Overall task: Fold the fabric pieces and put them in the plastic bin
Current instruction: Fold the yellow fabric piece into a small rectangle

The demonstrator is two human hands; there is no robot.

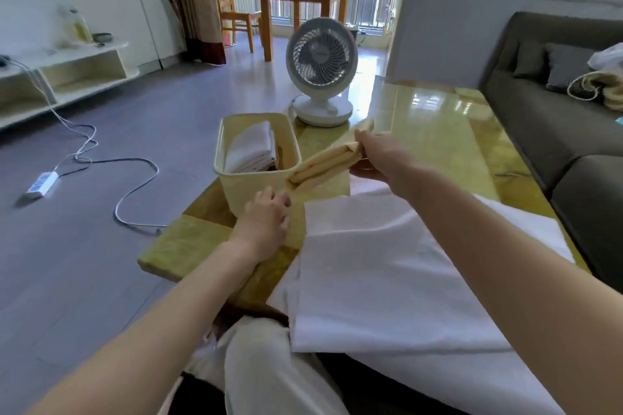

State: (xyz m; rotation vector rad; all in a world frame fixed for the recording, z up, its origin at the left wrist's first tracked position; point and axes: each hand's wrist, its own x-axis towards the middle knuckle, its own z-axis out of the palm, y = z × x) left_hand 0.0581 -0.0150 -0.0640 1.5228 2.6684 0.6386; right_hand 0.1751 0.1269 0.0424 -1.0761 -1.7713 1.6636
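R. hand (381, 156), centre-right of frame, is gripping a folded yellow fabric piece (332, 165) w/ curled fingers, the piece's free end reaching the near-right corner of the plastic bin (223, 141). L. hand (266, 224), lower centre, is resting relaxed, holding nothing, against the bin's near wall. Inside the bin, folded white fabric (251, 148) is lying stacked. At lower right, unfolded white fabric (387, 263) is covering the table (438, 135). A fan (322, 71) is standing beyond the bin.

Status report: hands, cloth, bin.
Right hand grips folded yellow cloth at bin rim. Left hand touches bin wall. Folded white cloth inside. Nothing in the way.
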